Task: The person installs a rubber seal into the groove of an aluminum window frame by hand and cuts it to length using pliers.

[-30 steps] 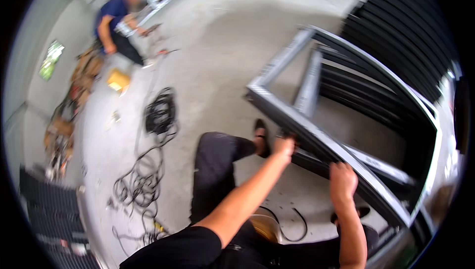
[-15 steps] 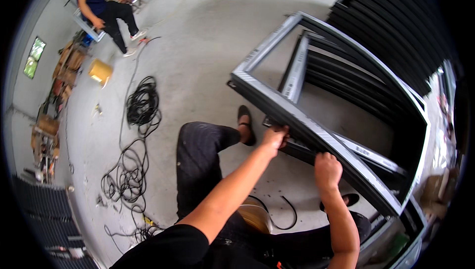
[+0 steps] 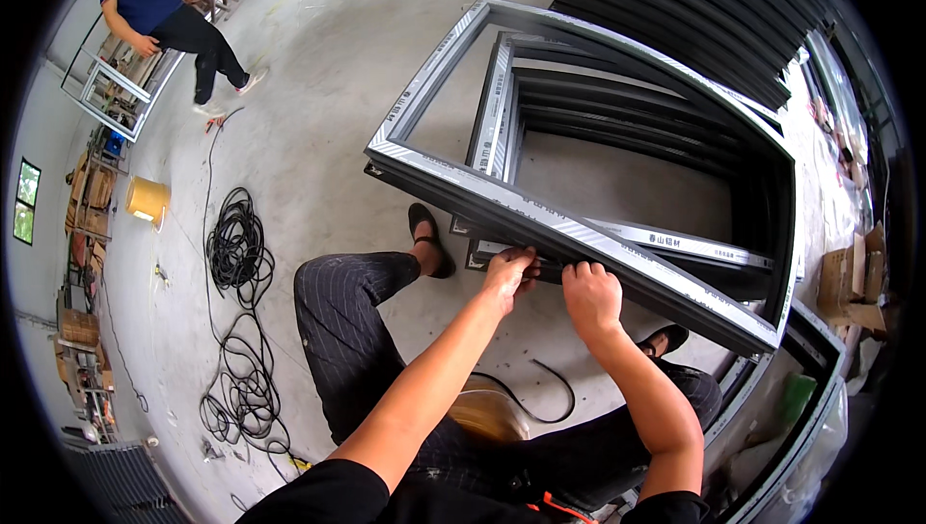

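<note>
A large rectangular window frame, silver-faced with a black side, lies slanted on a stack of similar frames in front of me. My left hand is closed at the black near side of this top frame, thumb and fingers pinched together. Just right of it, my right hand has its fingers curled against the same side. Whatever the fingers pinch is hidden or too thin to make out. A curved black strip lies on the floor between my legs, beside a yellowish bucket.
Long black profiles are piled at the far right. Coiled black cable lies on the floor to my left, near a yellow bucket. Another person is at the far left. Cardboard boxes and more frames stand at right.
The view has turned, shifting the scene to the left. Both hands remain closed at the near side of the top frame. The other person's legs have changed position.
</note>
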Available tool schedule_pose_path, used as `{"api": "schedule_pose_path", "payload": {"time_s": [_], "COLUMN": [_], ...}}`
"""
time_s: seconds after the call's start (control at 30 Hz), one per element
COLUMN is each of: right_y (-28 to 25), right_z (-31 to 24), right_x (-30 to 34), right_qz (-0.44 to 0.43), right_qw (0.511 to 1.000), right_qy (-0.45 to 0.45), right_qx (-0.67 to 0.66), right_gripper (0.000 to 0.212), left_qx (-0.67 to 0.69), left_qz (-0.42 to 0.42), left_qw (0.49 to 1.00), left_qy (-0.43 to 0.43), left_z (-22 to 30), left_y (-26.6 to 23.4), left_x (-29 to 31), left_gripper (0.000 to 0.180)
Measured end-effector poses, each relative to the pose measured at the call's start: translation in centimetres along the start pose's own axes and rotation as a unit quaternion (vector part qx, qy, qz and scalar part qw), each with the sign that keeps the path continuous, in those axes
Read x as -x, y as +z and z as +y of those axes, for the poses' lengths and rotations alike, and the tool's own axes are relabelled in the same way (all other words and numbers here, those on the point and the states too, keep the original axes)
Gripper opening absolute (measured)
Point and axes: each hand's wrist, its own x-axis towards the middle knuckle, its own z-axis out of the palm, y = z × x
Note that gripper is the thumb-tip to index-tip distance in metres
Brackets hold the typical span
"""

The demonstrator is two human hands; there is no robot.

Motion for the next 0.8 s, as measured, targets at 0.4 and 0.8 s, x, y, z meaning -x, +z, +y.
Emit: {"api": "schedule_pose_path", "payload": {"time_s": [0.4,0.8], "right_y": [-7.8,-6.6], "right_z": [7.1,11.0], "right_x": [0.4,1.9], "right_qz": [0.059,0.091], "right_qw": [0.957,0.949], "right_qy": [0.210,0.253], "right_qx": [-0.193,-0.167], "right_gripper": [0.008,0.018], "left_qx": [0.017,-0.017], "left_qz": [-0.034,-0.001], "left_qw": [0.999,0.999], "left_qy": [0.012,0.033], "left_z": [-2.0,-3.8], "left_y": [2.8,5.1], "left_x": [0.7,1.0], "left_gripper": [0.021,0.026]}}
